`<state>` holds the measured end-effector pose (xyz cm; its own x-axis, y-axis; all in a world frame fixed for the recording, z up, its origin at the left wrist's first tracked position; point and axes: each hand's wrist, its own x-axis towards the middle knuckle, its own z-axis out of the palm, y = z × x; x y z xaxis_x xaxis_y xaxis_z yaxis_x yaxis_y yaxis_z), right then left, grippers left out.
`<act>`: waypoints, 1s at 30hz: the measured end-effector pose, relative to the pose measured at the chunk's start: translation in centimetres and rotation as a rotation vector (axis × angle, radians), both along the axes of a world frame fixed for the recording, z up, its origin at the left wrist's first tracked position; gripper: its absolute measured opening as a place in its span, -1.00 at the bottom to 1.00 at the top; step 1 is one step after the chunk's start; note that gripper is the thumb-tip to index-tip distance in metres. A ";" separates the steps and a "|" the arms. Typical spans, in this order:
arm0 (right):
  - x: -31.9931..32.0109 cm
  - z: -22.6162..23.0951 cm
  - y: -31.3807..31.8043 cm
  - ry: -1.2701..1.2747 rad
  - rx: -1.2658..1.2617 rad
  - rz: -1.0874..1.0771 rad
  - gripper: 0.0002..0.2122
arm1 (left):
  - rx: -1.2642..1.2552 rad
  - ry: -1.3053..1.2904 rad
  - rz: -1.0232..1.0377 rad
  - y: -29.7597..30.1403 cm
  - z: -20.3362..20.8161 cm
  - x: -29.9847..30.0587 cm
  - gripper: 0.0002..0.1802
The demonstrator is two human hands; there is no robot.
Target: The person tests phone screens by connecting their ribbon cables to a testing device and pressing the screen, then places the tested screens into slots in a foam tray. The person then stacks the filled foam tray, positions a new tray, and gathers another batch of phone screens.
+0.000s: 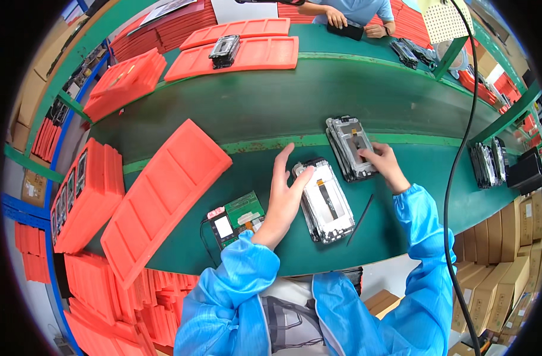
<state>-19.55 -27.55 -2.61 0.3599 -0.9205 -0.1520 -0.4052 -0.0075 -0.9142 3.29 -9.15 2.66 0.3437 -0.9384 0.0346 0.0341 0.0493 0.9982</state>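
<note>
My left hand (283,199) is open, its fingers spread and its thumb tip at the upper left edge of a stack of phone screen frames (336,207). The top frame shows a pale back with a dark flex cable down its middle. Farther back and to the right, my right hand (387,166) grips the right edge of a second stack of phone screen frames (346,139), thumb and finger over the top piece. Its other fingers are partly hidden. A thin black stick (361,219) lies beside the nearer stack.
Left of my left hand sits a green circuit board (244,209) with a small lit screen (223,227). An empty red tray (167,199) leans nearby, beside stacked red trays (96,193). A black cable (455,178) hangs at right. Across the bench, another person's hands (336,18) hold a dark device.
</note>
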 end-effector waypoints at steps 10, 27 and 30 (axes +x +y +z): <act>2.1 2.1 1.7 0.305 -0.372 -0.035 0.06 | -0.080 -0.130 0.165 7.9 2.2 6.0 -0.33; 6.1 2.8 1.2 0.819 -1.043 0.014 0.03 | 0.025 -0.170 0.547 18.5 -3.3 14.1 -0.41; 12.2 7.1 -0.7 0.520 -0.778 0.070 -0.08 | 0.025 -0.486 0.688 20.4 -4.8 14.7 -0.48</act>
